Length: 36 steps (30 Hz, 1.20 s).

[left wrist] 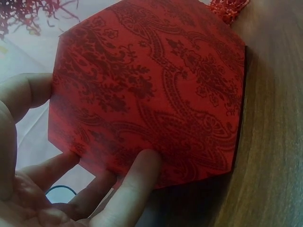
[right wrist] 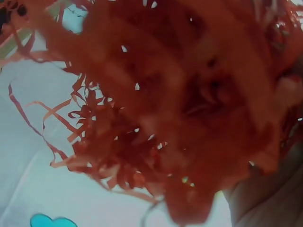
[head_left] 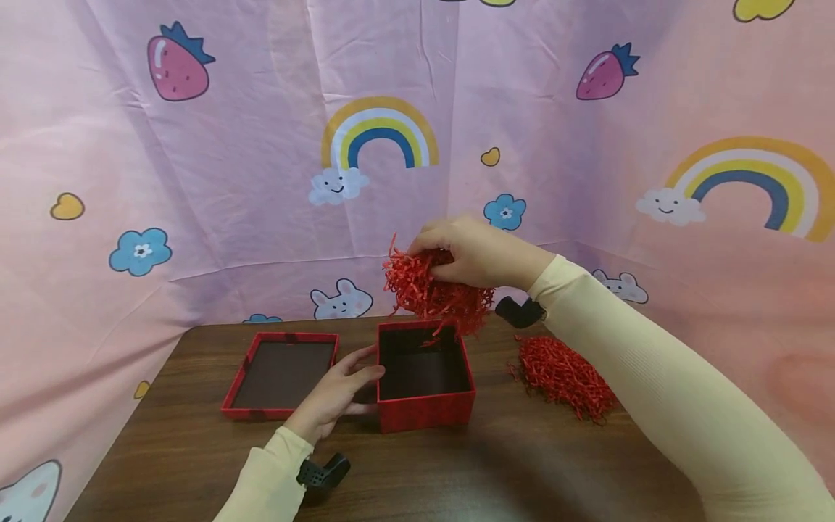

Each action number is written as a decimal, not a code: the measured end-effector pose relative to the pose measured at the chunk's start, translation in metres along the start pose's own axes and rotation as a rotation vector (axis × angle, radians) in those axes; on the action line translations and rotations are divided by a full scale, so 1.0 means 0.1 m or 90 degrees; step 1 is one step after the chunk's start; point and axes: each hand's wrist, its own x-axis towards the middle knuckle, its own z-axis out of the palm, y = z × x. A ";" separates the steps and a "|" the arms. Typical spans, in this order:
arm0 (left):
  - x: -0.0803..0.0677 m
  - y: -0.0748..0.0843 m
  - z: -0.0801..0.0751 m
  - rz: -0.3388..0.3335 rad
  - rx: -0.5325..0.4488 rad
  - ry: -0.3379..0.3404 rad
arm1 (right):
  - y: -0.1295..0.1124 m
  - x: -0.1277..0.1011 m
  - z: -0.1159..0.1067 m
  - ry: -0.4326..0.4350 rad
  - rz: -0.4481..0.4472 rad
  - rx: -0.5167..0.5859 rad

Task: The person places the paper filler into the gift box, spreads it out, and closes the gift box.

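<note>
My right hand (head_left: 479,254) grips a loose clump of red shredded paper (head_left: 411,283) above the far edge of a red box (head_left: 427,415). Strands hang down over the opening, and in the right wrist view the shredded paper (right wrist: 137,142) fills most of the picture. The box stands uncovered on the table, its inside black. My left hand (head_left: 334,395) touches the box's left wall with spread fingers. Seen from the left wrist, that box (left wrist: 147,90) has a dark paisley pattern, with fingertips (left wrist: 147,163) resting against it.
A shallow red lid (head_left: 283,377) with a dark inside lies to the left of the box. Another heap of red shredded paper (head_left: 561,377) lies at the right on the wooden table (head_left: 417,478). A printed pink cloth (head_left: 261,145) hangs behind and at the sides.
</note>
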 end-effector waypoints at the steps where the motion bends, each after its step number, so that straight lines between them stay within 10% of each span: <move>1: 0.00 0.00 0.00 0.000 0.000 0.000 | 0.01 0.01 0.04 -0.001 -0.002 0.000; 17: 0.01 -0.01 -0.02 -0.005 -0.002 -0.004 | 0.30 0.07 0.96 -0.092 0.023 0.048; 36: 0.00 0.00 -0.01 -0.003 0.013 -0.010 | 0.42 0.06 1.36 -0.141 0.052 0.074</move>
